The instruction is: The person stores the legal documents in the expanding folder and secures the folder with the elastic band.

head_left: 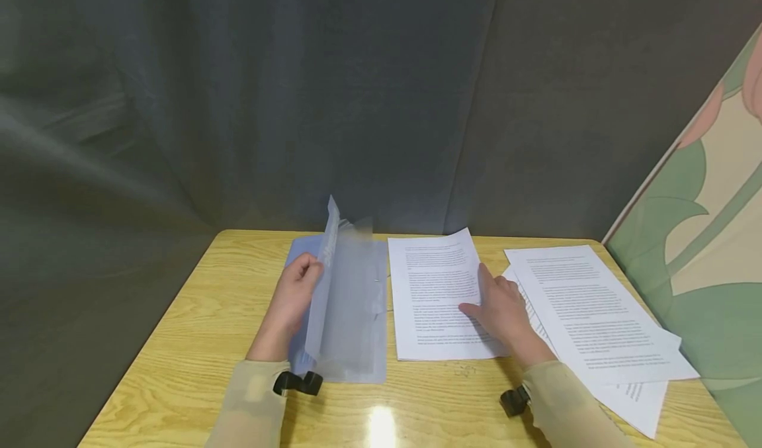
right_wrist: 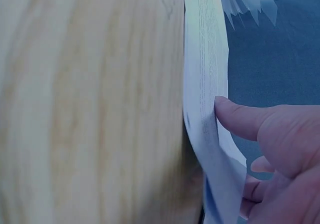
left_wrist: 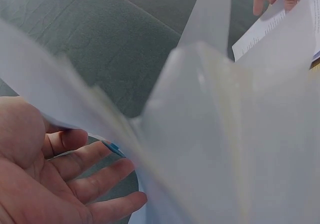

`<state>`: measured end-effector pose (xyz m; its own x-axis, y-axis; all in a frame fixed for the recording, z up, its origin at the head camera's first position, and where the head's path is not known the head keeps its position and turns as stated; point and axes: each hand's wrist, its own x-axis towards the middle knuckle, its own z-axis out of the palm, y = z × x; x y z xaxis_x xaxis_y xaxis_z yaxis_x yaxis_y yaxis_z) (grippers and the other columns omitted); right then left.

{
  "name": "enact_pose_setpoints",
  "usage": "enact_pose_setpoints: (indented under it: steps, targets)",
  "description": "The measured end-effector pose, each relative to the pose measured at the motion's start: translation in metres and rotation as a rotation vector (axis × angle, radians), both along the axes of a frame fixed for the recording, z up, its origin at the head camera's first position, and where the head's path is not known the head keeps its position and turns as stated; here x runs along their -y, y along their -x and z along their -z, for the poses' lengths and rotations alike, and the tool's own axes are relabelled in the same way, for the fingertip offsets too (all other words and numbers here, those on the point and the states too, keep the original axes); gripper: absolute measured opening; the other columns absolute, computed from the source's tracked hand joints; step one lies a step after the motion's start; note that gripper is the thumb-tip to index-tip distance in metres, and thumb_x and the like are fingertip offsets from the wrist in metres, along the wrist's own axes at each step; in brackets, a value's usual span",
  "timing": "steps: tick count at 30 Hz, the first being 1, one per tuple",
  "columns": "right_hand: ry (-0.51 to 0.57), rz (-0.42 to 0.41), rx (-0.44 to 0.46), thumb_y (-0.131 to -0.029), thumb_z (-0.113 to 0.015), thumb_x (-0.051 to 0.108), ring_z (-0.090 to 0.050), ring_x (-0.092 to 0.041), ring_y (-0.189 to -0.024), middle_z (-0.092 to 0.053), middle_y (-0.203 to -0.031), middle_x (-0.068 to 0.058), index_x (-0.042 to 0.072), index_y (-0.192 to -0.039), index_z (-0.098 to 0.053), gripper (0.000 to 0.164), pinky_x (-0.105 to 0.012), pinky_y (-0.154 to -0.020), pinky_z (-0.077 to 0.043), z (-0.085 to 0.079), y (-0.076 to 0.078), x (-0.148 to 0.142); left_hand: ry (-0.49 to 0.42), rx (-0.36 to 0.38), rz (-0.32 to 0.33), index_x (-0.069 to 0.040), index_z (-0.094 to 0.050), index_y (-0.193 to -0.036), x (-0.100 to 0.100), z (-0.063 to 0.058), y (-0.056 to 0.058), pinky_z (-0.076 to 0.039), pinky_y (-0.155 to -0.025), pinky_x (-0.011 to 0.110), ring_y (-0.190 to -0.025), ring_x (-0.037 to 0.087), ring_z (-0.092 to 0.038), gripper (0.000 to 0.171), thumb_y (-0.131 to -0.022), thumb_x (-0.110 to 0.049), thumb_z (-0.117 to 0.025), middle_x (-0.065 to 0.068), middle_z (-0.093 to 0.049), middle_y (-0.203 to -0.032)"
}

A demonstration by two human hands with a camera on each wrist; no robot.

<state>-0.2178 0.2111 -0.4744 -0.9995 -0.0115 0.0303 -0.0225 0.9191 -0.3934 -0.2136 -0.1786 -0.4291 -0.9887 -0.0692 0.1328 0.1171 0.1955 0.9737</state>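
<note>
Clear plastic folder (head_left: 356, 302) on your left, and your left hand (head_left: 299, 284) has its raised cover pinched near the outer edge, so the thing's standing open with the inner sleeves fanned out. From the left wrist cam your fingers sit behind the cover; the thumb tip's hidden there. Your right hand (head_left: 500, 308) has the right edge of the printed stack (head_left: 437, 296), thumb on top of the page and fingertips round the back. So your hands are well apart, with the stack lying between them, just right of the folder. Its top far corner is curling up a bit. More loose papers (head_left: 586, 315) lie overlapped and skewed past your right hand, all on the same wood table (head_left: 184, 315).
</note>
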Motion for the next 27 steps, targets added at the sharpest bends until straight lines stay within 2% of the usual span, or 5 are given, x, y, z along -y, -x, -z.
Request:
enact_pose_setpoints:
  steps: [7, 12, 16, 20, 27]
  targets:
    - [0.016, 0.018, -0.058, -0.092, -0.090, 0.023, -0.050, -0.063, -0.132, -0.055, -0.142, -0.043, -0.008, -0.166, -0.034, 0.097, -0.076, -0.109, -0.038, -0.001, 0.000, 0.000, 0.013, 0.005, -0.003, -0.007, -0.053, -0.091, 0.001, 0.002, 0.002, -0.037, -0.066, 0.035, -0.072, 0.022, -0.041, 0.023, -0.112, -0.014, -0.055, 0.004, -0.041, -0.080]
    - [0.093, 0.016, -0.095, -0.100, -0.078, 0.013, -0.052, -0.061, -0.136, -0.053, -0.151, -0.041, -0.009, -0.166, -0.035, 0.081, -0.070, -0.111, -0.043, -0.003, -0.001, -0.002, 0.011, 0.007, -0.001, -0.006, -0.053, -0.092, 0.002, 0.002, 0.002, -0.037, -0.067, 0.036, -0.073, 0.023, -0.039, 0.022, -0.113, -0.014, -0.055, 0.003, -0.041, -0.081]
    - [0.183, 0.018, -0.076, -0.107, -0.068, 0.012, -0.047, -0.057, -0.146, -0.045, -0.162, -0.036, -0.006, -0.169, -0.031, 0.074, -0.068, -0.117, -0.039, -0.007, -0.002, -0.002, 0.014, 0.010, -0.008, -0.005, -0.054, -0.093, 0.001, 0.003, 0.003, -0.036, -0.067, 0.036, -0.073, 0.023, -0.038, 0.022, -0.113, -0.014, -0.055, 0.003, -0.040, -0.080]
    - [0.248, 0.014, -0.038, -0.110, -0.064, 0.016, -0.044, -0.055, -0.149, -0.044, -0.165, -0.033, -0.001, -0.172, -0.027, 0.073, -0.066, -0.119, -0.038, -0.011, -0.005, -0.003, 0.017, 0.016, -0.018, -0.004, -0.055, -0.094, 0.000, 0.004, 0.004, -0.036, -0.067, 0.036, -0.072, 0.023, -0.039, 0.022, -0.113, -0.014, -0.055, 0.003, -0.041, -0.080]
    - [0.358, 0.013, -0.023, -0.113, -0.060, 0.022, -0.056, -0.051, -0.139, -0.050, -0.160, -0.032, 0.009, -0.176, -0.022, 0.074, -0.066, -0.112, -0.045, -0.015, -0.012, -0.008, 0.029, 0.006, -0.007, -0.004, -0.055, -0.094, -0.001, 0.001, 0.001, -0.037, -0.066, 0.036, -0.072, 0.022, -0.040, 0.020, -0.113, -0.013, -0.054, 0.002, -0.041, -0.079]
